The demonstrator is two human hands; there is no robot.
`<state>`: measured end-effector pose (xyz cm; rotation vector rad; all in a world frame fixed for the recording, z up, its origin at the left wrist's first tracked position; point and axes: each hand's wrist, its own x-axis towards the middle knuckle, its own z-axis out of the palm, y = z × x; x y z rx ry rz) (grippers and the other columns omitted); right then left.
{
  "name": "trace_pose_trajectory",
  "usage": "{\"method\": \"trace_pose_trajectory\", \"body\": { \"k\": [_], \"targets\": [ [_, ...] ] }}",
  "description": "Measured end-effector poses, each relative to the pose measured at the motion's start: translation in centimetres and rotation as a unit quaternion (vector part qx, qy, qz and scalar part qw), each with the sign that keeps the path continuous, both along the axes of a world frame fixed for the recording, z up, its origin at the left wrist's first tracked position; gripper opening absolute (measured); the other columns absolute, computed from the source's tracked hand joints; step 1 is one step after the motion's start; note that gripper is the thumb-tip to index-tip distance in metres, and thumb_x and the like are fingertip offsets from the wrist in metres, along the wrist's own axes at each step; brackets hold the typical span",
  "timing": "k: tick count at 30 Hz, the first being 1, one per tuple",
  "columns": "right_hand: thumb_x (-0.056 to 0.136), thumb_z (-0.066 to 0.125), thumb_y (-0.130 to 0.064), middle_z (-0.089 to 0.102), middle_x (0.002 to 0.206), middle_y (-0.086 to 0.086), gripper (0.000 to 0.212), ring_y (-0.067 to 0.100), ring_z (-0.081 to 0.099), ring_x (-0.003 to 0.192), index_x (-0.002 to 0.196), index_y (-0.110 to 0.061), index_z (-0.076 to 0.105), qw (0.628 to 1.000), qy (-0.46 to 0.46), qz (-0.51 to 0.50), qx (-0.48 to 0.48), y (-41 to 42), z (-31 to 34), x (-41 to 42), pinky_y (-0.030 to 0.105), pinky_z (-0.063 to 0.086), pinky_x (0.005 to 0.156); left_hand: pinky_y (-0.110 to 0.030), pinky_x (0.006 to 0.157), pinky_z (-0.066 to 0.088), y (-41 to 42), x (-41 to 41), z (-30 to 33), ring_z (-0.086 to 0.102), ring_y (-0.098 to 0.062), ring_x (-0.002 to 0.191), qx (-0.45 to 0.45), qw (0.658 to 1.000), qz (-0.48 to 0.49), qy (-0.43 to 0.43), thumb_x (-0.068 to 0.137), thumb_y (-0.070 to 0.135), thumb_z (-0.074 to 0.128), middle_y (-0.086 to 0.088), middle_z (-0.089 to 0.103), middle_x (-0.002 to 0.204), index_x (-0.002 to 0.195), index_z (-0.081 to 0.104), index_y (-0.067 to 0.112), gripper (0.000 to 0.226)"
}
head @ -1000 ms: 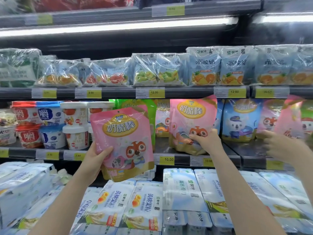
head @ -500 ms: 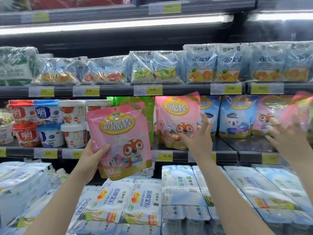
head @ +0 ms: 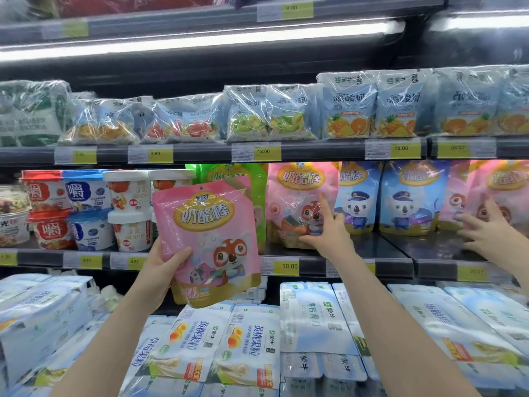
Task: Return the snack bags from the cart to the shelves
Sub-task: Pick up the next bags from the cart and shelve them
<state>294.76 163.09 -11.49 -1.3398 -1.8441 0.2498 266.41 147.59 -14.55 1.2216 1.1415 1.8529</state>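
Glossy pink plastic snack bag (head: 210, 242), crinkly clear film multipacks (head: 347, 106), dark smooth shelf (head: 378, 246).

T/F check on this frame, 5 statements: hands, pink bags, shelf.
1. The left hand holds a pink bag off the shelf. True.
2. The right hand is empty and away from the shelf. False: it touches a second pink bag standing on the middle shelf.
3. The bag by the right hand stands between a green bag and a blue bag. True.
4. The held bag is upside down. False: its print reads upright, only slightly tilted.
5. A third hand reaches to the bags at far right. True.
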Motion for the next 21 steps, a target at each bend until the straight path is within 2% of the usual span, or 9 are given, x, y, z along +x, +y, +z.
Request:
{"method": "trace_pose_trajectory", "body": {
  "k": [7, 9, 11, 12, 14, 16, 17, 19, 21],
  "targets": [
    [0.074, 0.072, -0.044, 0.027, 0.138, 0.017, 0.105, 0.038, 0.047, 0.121, 0.143, -0.047, -0.008, 1.000, -0.012, 0.011, -0.019, 0.4, 0.1, -2.1, 0.048, 0.047, 0.096, -0.028, 0.068, 0.059, 0.2, 0.4, -0.3, 0.065, -0.019, 0.096, -0.008, 1.000, 0.000, -0.008, 0.087, 0.007, 0.056, -0.003, 0.065, 0.109, 0.121, 0.045, 0.026, 0.041],
    [0.074, 0.071, -0.047, 0.018, 0.149, 0.017, 0.100, 0.038, 0.040, 0.129, 0.144, -0.046, 0.000, 0.999, 0.010, 0.029, -0.017, -0.4, 0.2, -1.4, 0.049, 0.043, 0.100, -0.031, 0.071, 0.059, 0.1, 0.9, -0.5, 0.065, -0.021, 0.098, -0.012, 1.000, -0.006, -0.010, 0.087, 0.007, 0.057, -0.004, 0.065, 0.111, 0.122, 0.045, 0.026, 0.041],
    [0.074, 0.069, -0.050, 0.013, 0.154, 0.014, 0.091, 0.035, 0.029, 0.137, 0.145, -0.043, 0.012, 0.996, 0.067, 0.047, 0.043, -2.3, 0.2, -0.1, 0.049, 0.036, 0.105, -0.033, 0.074, 0.059, 0.0, 1.5, -0.5, 0.067, -0.023, 0.098, -0.017, 1.000, -0.021, -0.010, 0.086, 0.008, 0.058, -0.006, 0.066, 0.112, 0.125, 0.045, 0.026, 0.045],
    [0.075, 0.069, -0.049, 0.019, 0.152, 0.011, 0.085, 0.031, 0.027, 0.138, 0.144, -0.040, 0.020, 0.990, 0.097, 0.065, 0.075, -3.7, 0.1, 0.6, 0.047, 0.035, 0.106, -0.034, 0.075, 0.059, 0.0, 2.1, -0.4, 0.067, -0.023, 0.097, -0.018, 0.999, -0.031, -0.012, 0.086, 0.008, 0.058, -0.007, 0.067, 0.111, 0.126, 0.045, 0.026, 0.046],
    [0.070, 0.074, -0.046, 0.039, 0.136, 0.000, 0.080, 0.019, 0.039, 0.127, 0.139, -0.034, 0.034, 0.978, 0.135, 0.140, 0.075, -6.7, -0.1, 1.4, 0.036, 0.041, 0.100, -0.036, 0.075, 0.059, 0.2, 3.7, -0.1, 0.068, -0.023, 0.097, -0.008, 0.998, -0.062, -0.013, 0.085, 0.008, 0.059, -0.007, 0.068, 0.111, 0.122, 0.048, 0.029, 0.044],
    [0.062, 0.083, -0.038, 0.050, 0.122, -0.010, 0.083, 0.008, 0.053, 0.111, 0.131, -0.035, 0.038, 0.954, 0.166, 0.244, -0.044, -9.4, -0.7, 1.4, 0.031, 0.048, 0.091, -0.035, 0.075, 0.058, 0.6, 6.1, 0.5, 0.068, -0.023, 0.099, 0.009, 0.996, -0.091, -0.008, 0.086, 0.007, 0.058, -0.006, 0.069, 0.111, 0.120, 0.049, 0.030, 0.043],
    [0.060, 0.086, -0.029, 0.056, 0.119, -0.008, 0.080, 0.008, 0.059, 0.106, 0.125, -0.033, 0.040, 0.934, 0.194, 0.287, -0.091, -10.1, -1.1, 1.3, 0.031, 0.052, 0.087, -0.035, 0.075, 0.058, 0.9, 7.4, 0.8, 0.068, -0.023, 0.099, 0.021, 0.995, -0.102, -0.004, 0.085, 0.007, 0.059, -0.005, 0.069, 0.110, 0.122, 0.049, 0.028, 0.043],
    [0.058, 0.087, -0.009, 0.064, 0.111, 0.000, 0.073, 0.012, 0.065, 0.100, 0.115, -0.026, 0.045, 0.913, 0.264, 0.296, -0.097, -10.1, -2.0, 1.3, 0.032, 0.057, 0.081, -0.037, 0.078, 0.057, 1.4, 9.7, 1.6, 0.067, -0.024, 0.101, 0.040, 0.992, -0.117, 0.005, 0.082, 0.010, 0.062, -0.007, 0.068, 0.113, 0.126, 0.047, 0.023, 0.048],
    [0.059, 0.083, 0.000, 0.066, 0.105, 0.002, 0.066, 0.015, 0.066, 0.098, 0.109, -0.023, 0.048, 0.914, 0.306, 0.263, -0.053, -9.6, -1.7, 2.0, 0.032, 0.058, 0.078, -0.043, 0.083, 0.055, 1.8, 11.3, 2.3, 0.065, -0.026, 0.104, 0.050, 0.991, -0.124, 0.012, 0.075, 0.015, 0.067, -0.009, 0.065, 0.117, 0.125, 0.047, 0.023, 0.054]
  ]
}}
